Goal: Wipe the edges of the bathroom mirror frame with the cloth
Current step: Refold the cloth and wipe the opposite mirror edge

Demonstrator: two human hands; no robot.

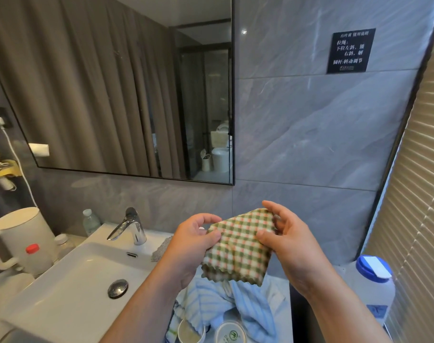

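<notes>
A green, white and orange checked cloth is held up over the counter between both hands. My left hand pinches its left edge between thumb and fingers. My right hand grips its upper right corner, thumb on the front. The bathroom mirror has a thin black frame; its right edge runs vertically above the hands and its bottom edge slants across the wall well above the cloth. Neither hand touches the frame.
A white sink with a chrome tap lies at lower left, beside a white kettle and a small bottle. Blue striped towels and cups lie below the hands. A blue-capped jug stands right, by the blinds.
</notes>
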